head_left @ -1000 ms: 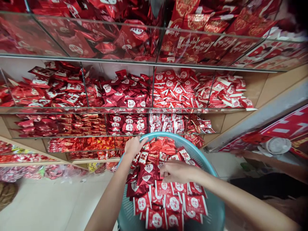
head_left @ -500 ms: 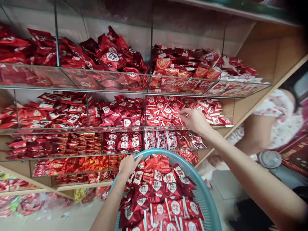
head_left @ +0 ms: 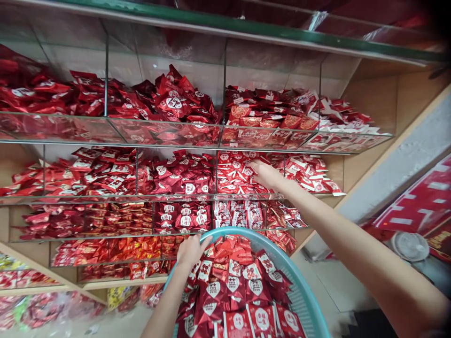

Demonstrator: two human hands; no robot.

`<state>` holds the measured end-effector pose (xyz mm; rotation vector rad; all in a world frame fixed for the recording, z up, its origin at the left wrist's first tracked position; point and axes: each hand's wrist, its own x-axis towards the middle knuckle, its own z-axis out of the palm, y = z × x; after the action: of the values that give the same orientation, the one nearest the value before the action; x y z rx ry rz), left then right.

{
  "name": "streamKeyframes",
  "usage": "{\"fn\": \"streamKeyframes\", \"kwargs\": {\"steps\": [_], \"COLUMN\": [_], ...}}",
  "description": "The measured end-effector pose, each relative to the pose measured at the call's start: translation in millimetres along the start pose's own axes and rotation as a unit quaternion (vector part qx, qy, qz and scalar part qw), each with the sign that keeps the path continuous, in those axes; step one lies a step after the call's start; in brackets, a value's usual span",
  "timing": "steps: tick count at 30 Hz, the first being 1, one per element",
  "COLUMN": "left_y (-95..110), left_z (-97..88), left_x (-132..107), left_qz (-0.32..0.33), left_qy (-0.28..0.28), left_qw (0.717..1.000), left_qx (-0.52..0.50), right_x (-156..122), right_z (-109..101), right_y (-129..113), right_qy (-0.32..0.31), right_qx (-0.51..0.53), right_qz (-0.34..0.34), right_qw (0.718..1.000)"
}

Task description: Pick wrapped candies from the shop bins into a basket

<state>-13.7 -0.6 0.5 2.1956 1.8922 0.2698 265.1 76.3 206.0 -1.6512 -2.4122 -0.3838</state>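
Note:
My left hand (head_left: pixel 190 251) grips the rim of a round turquoise plastic basket (head_left: pixel 310 300), its thumb lying along the edge. Inside the basket lie rows of red candy packets (head_left: pixel 233 287) with white heart and square labels. Reaching into a middle-shelf compartment, my right hand (head_left: pixel 267 174) touches small red-and-white packets (head_left: pixel 234 171). Its fingers are bent but look apart, with the tips partly lost among the packets; nothing shows in their grasp.
Glass-fronted shelves (head_left: pixel 165 134) hold heaps of red packets in divided compartments. A wooden side panel (head_left: pixel 373 155) bounds the right. A small white fan (head_left: pixel 410 246) stands at the far right. Bagged goods (head_left: pixel 45 307) lie on the floor at lower left.
My right hand has moved left and deeper among the small packets. The view has tilted up a little. A person at the right has left the view. My left hand stays on the basket rim.

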Motion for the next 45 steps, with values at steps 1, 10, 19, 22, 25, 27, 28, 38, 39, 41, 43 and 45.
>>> {"fn": "streamKeyframes", "kwargs": {"steps": [1, 10, 19, 22, 25, 27, 28, 38, 39, 41, 43, 45], "left_y": [-0.1, -0.2, 0.1, 2.0, 3.3, 3.4, 3.3, 2.8, 3.6, 5.2, 6.6, 7.1], "left_z": [0.2, 1.0, 2.3, 0.3, -0.9, -1.1, -1.1, -1.1, -1.7, -3.1, -4.2, -4.4], "left_x": [0.0, -0.1, -0.2, -1.0, -1.7, -1.8, -1.7, -2.0, -2.3, -2.7, -2.6, -1.9], "left_qz": [-0.001, -0.003, 0.0, -0.007, -0.011, -0.012, -0.012, 0.001, 0.001, -0.006, -0.009, -0.013], "left_qy": [0.0, -0.002, 0.003, -0.005, -0.007, -0.01, -0.01, -0.001, -0.005, -0.013, -0.019, -0.027], "left_qw": [1.0, 1.0, 1.0, 1.0, 1.0, 1.0, 1.0, 1.0, 1.0, 1.0, 1.0, 0.999], "left_qx": [0.002, -0.011, 0.001, 0.0, 0.004, 0.005, 0.005, 0.002, 0.005, 0.012, 0.018, 0.02], "right_x": [1.4, 5.4, -0.9, -4.5, -8.4, -10.4, -11.1, -35.8, -43.9, -65.2, -93.6, -128.3], "right_z": [-0.1, -3.3, -7.1, -9.0, -10.3, -10.8, -11.1, -26.9, -29.0, -31.2, -28.6, -19.3], "right_y": [0.5, -6.2, -6.6, -7.1, -10.0, -12.6, -13.7, -15.2, -18.4, -29.1, -45.1, -64.8], "right_qy": [-0.008, -0.044, -0.03, -0.021, -0.014, -0.009, -0.006, 0.067, 0.08, 0.098, 0.098, 0.072], "right_qx": [-0.003, -0.031, -0.08, -0.074, -0.078, -0.092, -0.1, -0.057, -0.036, 0.012, 0.071, 0.143], "right_qz": [-0.004, -0.075, -0.099, -0.123, -0.15, -0.158, -0.159, -0.065, -0.058, -0.047, -0.042, -0.041], "right_qw": [1.0, 0.996, 0.991, 0.989, 0.985, 0.983, 0.982, 0.994, 0.994, 0.994, 0.992, 0.986]}}
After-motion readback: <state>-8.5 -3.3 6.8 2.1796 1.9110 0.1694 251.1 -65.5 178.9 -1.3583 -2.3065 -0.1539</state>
